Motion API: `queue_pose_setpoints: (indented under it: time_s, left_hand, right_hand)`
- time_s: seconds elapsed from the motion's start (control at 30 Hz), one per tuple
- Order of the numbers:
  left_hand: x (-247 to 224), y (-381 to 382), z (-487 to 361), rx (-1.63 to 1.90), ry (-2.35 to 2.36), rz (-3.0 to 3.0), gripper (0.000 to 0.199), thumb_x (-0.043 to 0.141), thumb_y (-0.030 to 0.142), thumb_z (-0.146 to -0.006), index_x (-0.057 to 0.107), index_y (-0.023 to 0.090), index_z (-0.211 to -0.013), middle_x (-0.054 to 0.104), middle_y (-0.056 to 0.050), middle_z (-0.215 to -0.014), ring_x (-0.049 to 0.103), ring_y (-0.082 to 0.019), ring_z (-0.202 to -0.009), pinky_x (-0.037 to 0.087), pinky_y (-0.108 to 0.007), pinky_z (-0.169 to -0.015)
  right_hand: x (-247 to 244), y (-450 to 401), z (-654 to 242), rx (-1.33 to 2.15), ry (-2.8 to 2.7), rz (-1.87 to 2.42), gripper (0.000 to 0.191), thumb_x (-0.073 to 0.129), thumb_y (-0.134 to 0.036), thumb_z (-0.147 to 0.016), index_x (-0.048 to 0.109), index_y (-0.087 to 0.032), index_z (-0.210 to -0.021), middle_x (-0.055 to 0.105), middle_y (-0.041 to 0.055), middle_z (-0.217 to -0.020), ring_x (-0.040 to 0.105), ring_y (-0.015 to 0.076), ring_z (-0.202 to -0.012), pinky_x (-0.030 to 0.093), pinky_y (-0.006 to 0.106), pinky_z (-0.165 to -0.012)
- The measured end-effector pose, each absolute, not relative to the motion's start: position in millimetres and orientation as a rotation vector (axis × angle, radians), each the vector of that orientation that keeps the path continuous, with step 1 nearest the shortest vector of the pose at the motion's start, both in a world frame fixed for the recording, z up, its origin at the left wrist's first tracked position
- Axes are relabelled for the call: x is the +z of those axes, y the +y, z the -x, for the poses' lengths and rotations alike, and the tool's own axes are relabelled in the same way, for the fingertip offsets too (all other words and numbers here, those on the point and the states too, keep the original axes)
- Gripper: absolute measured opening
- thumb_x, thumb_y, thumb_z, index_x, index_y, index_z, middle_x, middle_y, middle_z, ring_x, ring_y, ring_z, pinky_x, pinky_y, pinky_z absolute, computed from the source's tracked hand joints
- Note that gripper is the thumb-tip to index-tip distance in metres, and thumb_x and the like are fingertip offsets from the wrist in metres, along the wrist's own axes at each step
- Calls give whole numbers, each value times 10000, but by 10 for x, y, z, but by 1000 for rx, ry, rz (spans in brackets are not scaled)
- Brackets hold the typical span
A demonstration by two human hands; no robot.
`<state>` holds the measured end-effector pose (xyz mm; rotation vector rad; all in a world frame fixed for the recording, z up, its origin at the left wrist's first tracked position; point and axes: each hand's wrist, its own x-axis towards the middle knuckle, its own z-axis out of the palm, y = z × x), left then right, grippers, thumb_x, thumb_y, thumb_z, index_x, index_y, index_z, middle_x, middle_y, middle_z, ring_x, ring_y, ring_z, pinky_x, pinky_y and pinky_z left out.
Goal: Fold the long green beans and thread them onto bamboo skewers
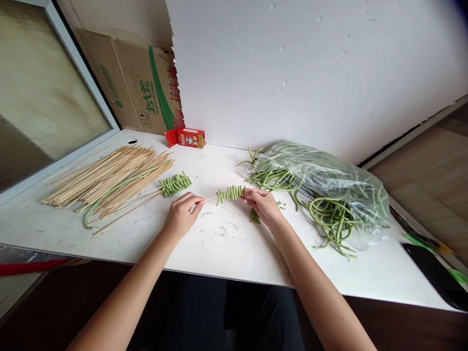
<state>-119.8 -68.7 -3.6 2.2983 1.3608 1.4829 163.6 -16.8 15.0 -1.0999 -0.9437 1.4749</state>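
My left hand [185, 210] pinches a thin bamboo skewer [211, 198] held level above the white table. Several short pieces of green bean [231, 193] are threaded side by side along its right part. At that end, the closed fingers of my right hand [260, 202] grip the last bean pieces; its very tip is hidden by the fingers. Beneath my right hand, partly covered, lies a small pile of cut bean pieces [254, 216]. Left of centre rest filled skewers [175, 185] packed with bean pieces, their bare ends pointing left.
A large pile of bare skewers [106, 175] lies left, a long bean [109, 190] across it. On the right, a clear plastic bag [329, 170] spills long beans [334, 219]. A red box [190, 137] stands at the back; a black phone [435, 273] lies far right.
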Motion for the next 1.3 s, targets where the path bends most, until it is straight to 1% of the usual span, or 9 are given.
queue_pose_setpoints:
  time_s: [0.07, 0.17, 0.5, 0.7, 0.8, 0.9, 1.0, 1.17, 1.3]
  left_hand:
    - [-44, -686, 1203, 1477, 1361, -2299, 85, 669, 231, -1019, 727, 201, -963, 704, -24, -852, 496, -123, -633, 426, -286, -635]
    - [-55, -684, 1209, 1471, 1357, -2298, 93, 669, 240, -1020, 725, 200, -957, 704, -26, -858, 488, -121, -628, 423, -288, -641]
    - [-49, -686, 1204, 1457, 1355, -2301, 92, 667, 233, -1020, 725, 201, -956, 692, -19, -847, 474, -120, -623, 421, -286, -646]
    - [-46, -699, 1192, 1439, 1358, -2276, 103, 652, 228, -1028, 725, 205, -960, 688, -24, -848, 547, -133, -687, 429, -278, -663]
    - [-34, -692, 1174, 1441, 1378, -2257, 115, 639, 236, -1035, 719, 206, -958, 687, -27, -850, 547, -139, -689, 443, -283, -680]
    - [-8, -690, 1192, 1467, 1418, -2220, 131, 634, 256, -1039, 711, 203, -948, 686, -28, -839, 528, -141, -667, 455, -294, -683]
    - [42, -728, 1300, 1499, 1493, -2184, 137, 622, 273, -1046, 714, 202, -974, 712, -45, -890, 560, -147, -691, 476, -299, -700]
    - [212, -871, 1716, 1481, 1702, -2251, 155, 601, 302, -1057, 722, 206, -1057, 735, -59, -957, 599, -157, -720, 503, -303, -733]
    - [350, -910, 2127, 1471, 1855, -2247, 198, 600, 350, -1052, 726, 201, -1019, 748, -65, -965, 637, -177, -742, 511, -315, -728]
  right_hand:
    - [149, -167, -1640, 1490, -946, 1102, 354, 979, -435, -626, 837, -187, -835, 835, 87, -952, 797, 240, -897, 645, 295, -740]
    - [145, -166, -1640, 1499, -953, 1104, 364, 974, -437, -630, 837, -178, -845, 836, 98, -960, 797, 234, -894, 645, 287, -750]
    - [115, -164, -1624, 1494, -959, 1095, 321, 966, -425, -641, 831, -196, -821, 834, 70, -914, 793, 214, -851, 648, 283, -737]
    - [137, -169, -1628, 1493, -1000, 1102, 305, 953, -410, -666, 827, -196, -843, 840, 77, -938, 802, 227, -884, 654, 287, -747]
    - [166, -170, -1617, 1501, -983, 1101, 288, 915, -423, -737, 814, -184, -861, 840, 98, -965, 810, 237, -910, 658, 286, -763]
    - [192, -172, -1590, 1483, -950, 1133, 335, 808, -500, -863, 793, -165, -870, 836, 150, -993, 817, 275, -946, 670, 331, -783]
    - [205, -176, -1570, 1398, -970, 1158, 347, 738, -504, -920, 794, -162, -933, 835, 164, -1023, 816, 279, -937, 672, 365, -798]
    - [206, -188, -1576, 1313, -1054, 1199, 333, 716, -481, -914, 802, -168, -988, 831, 140, -1002, 799, 246, -912, 654, 347, -804]
    - [200, -205, -1577, 1295, -1103, 1216, 359, 724, -509, -897, 808, -176, -1002, 824, 128, -978, 778, 237, -898, 636, 336, -773]
